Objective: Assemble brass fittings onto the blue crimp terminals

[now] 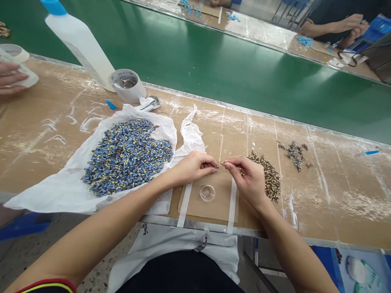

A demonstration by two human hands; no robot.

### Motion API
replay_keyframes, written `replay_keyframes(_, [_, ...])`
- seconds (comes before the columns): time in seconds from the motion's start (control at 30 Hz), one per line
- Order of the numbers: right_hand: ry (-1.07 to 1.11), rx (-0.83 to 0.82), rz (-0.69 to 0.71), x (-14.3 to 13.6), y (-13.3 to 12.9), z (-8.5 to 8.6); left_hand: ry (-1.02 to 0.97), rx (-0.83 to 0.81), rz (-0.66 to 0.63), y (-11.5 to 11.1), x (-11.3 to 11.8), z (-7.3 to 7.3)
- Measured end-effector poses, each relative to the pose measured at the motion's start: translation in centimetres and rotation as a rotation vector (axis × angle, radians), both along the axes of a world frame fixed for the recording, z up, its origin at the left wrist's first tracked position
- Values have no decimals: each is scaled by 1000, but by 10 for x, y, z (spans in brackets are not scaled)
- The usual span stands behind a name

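Observation:
My left hand [194, 167] is pinched on a small blue piece [216, 167], mostly covered by the fingertips. Facing it, my right hand [249, 177] pinches a thin tan stick [220, 165] whose tip meets the blue piece; its exact kind is too small to tell. Below the hands stands a small clear round dish [207, 193] on a cardboard pad [198, 209]. A large heap of small blue and yellow parts [128, 156] lies on white sheeting [65, 179] to the left. Beside my right hand is a pile of small brown and gold parts [270, 175].
A smaller cluster of blue-brown parts [297, 154] lies farther right. At the back left are a white bottle with a blue cap [81, 44], a tape roll [130, 91] and a crumpled white scrap [192, 132]. Beyond runs a green belt [195, 57]. A co-worker's hand [10, 77] shows at left; others sit opposite.

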State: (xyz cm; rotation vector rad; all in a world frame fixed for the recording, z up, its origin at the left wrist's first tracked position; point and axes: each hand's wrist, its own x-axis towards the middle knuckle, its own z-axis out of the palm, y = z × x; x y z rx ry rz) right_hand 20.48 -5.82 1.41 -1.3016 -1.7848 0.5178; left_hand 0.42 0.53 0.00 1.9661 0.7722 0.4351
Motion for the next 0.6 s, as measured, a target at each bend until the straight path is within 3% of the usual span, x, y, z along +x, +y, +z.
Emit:
replay_keyframes(0.2, [1, -1, 10, 0, 0, -1, -6, 2, 2, 1, 0, -2])
replay_keyframes(0.37, [135, -61, -2, 11, 0, 4, -28, -48, 3, 1, -1, 1])
replay_keyframes(0.53, [116, -180, 448, 11, -3, 16, -53, -82, -2, 1, -2, 3])
replay_keyframes(0.6, [76, -220, 559, 5, -5, 18, -61, -89, -5, 2, -3, 3])
